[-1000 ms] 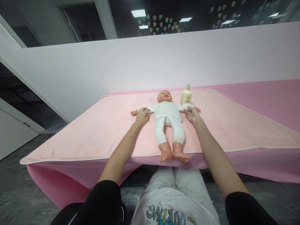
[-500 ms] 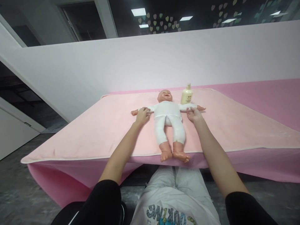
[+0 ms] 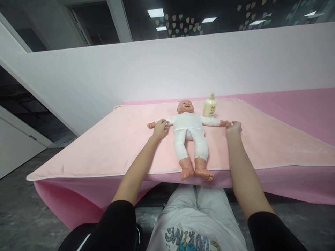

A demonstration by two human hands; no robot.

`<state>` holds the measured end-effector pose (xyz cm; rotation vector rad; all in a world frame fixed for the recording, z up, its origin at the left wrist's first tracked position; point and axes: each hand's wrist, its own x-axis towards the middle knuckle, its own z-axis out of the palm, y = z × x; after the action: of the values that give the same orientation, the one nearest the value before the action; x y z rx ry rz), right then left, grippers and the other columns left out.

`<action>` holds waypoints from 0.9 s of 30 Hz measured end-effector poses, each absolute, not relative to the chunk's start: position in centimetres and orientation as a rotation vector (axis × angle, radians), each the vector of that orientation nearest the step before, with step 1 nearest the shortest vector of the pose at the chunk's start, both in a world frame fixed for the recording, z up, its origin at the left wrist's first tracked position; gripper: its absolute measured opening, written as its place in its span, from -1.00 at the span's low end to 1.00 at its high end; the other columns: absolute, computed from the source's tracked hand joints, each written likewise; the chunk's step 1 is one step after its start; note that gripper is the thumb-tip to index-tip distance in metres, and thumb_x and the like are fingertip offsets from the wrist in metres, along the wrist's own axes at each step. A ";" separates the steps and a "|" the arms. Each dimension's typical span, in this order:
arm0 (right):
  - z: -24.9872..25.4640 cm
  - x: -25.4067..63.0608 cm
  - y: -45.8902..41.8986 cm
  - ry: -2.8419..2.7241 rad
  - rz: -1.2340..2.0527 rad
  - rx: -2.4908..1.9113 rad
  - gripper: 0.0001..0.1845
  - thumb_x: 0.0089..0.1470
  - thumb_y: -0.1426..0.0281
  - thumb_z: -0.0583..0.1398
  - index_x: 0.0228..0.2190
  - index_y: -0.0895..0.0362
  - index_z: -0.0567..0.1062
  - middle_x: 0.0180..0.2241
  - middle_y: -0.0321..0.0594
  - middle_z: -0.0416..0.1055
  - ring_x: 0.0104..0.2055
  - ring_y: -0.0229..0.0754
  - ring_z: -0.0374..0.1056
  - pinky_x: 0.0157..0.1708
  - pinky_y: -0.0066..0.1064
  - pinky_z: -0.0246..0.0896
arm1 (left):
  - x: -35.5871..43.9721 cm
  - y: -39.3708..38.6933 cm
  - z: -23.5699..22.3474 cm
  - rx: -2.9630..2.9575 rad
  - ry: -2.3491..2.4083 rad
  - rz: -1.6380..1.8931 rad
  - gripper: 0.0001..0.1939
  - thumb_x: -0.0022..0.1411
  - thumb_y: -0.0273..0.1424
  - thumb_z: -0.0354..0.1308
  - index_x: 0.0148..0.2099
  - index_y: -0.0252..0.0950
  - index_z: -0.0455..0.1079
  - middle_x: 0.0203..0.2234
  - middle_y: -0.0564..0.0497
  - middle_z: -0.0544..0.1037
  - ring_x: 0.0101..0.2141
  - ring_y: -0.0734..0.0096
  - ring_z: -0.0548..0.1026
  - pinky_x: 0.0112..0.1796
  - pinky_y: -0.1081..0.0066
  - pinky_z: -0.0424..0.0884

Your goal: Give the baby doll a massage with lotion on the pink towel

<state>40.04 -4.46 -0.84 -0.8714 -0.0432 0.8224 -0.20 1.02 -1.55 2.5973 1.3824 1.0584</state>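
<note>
A baby doll in white clothes lies on its back on a pale pink towel, arms spread, feet at the near edge. My left hand rests on the doll's left-side arm, fingers curled over the sleeve. My right hand is at the tip of the doll's other arm, fingers closed around its small hand. A cream lotion bottle with a pump stands upright just behind that arm, beside the doll's head.
The towel covers a table draped in darker pink cloth, which runs on to the right. A white partition wall stands behind the table. My legs in light trousers are below the table's near edge.
My right hand slid outward along the doll's arm, from near the shoulder to the doll's hand. My left hand stayed on the other arm.
</note>
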 end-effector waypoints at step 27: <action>-0.5 30.7 -5.0 -0.908 0.616 -1.572 -0.31 -0.16 0.56 0.08 0.10 0.19 0.26 -0.42 -0.20 0.45 -0.64 -0.29 0.33 -0.74 -0.54 0.16 | 2.4 -3.9 0.7 3.199 0.658 0.965 -0.39 0.16 -0.20 0.08 0.21 -0.37 0.18 0.06 -0.27 0.37 0.11 0.02 0.28 0.13 -0.03 0.16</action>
<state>30.70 -5.04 -0.51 -1.5724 -0.9078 0.6161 2.38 -3.92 0.65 3.1988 0.6581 0.9654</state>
